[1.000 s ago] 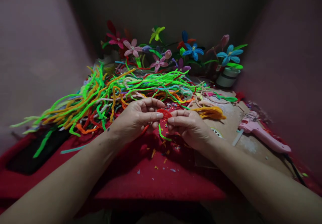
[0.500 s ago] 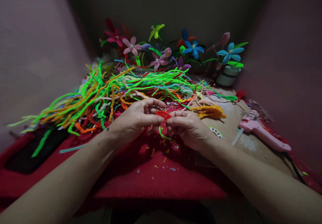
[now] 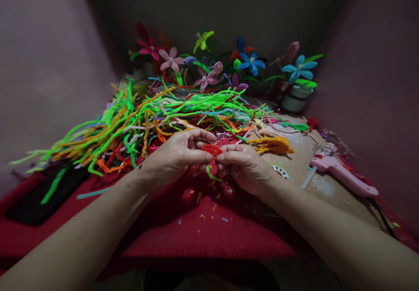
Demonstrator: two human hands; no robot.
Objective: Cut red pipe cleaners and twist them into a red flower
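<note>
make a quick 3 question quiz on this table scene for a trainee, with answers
1. What colour is the fuzzy piece held between the left hand and the right hand?
2. True or false: the pink glue gun lies to the right of the right hand.
3. Which is farthest back?
A) orange bundle
B) yellow-green flower
C) glue gun

Key: 1. Red. 2. True. 3. B.

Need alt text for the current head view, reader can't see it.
A person's left hand and right hand pinch a small fuzzy red piece over a red-covered table. Behind spreads a heap of fuzzy stems, largely green and orange, backed by colorful fuzzy flowers. A pink glue gun lies at right on brown cardboard.
</note>
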